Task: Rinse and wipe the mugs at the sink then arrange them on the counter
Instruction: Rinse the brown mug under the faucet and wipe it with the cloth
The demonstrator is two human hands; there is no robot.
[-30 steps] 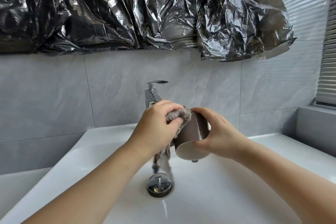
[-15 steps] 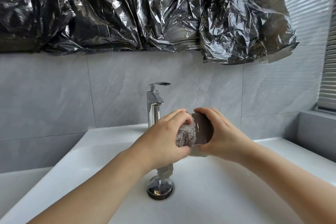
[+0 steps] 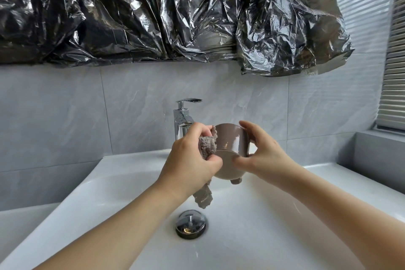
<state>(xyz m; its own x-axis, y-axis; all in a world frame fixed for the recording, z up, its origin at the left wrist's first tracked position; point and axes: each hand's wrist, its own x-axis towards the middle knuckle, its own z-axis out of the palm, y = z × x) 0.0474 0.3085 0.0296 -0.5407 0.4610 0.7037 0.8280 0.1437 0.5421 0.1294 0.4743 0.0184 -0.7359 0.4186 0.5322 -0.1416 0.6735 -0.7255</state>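
Note:
A brown mug (image 3: pixel 232 141) with a pale base is held over the white sink (image 3: pixel 274 215), its base turned toward me and its handle poking out below. My right hand (image 3: pixel 263 151) grips the mug from the right, fingers over its top edge and thumb by the base. My left hand (image 3: pixel 188 160) holds a grey-brown cloth (image 3: pixel 208 144) bunched against the mug's left side. One end of the cloth hangs down below my hand toward the drain.
A chrome tap (image 3: pixel 183 116) stands behind the hands, with no water running that I can see. A chrome drain plug (image 3: pixel 190 223) sits in the basin. Crumpled foil (image 3: pixel 175 13) covers the wall above grey tiles. Window blinds (image 3: pixel 394 61) are at the right.
The mug has been turned so its pale base faces me. My left hand with the cloth has shifted from the mug's front to its left side.

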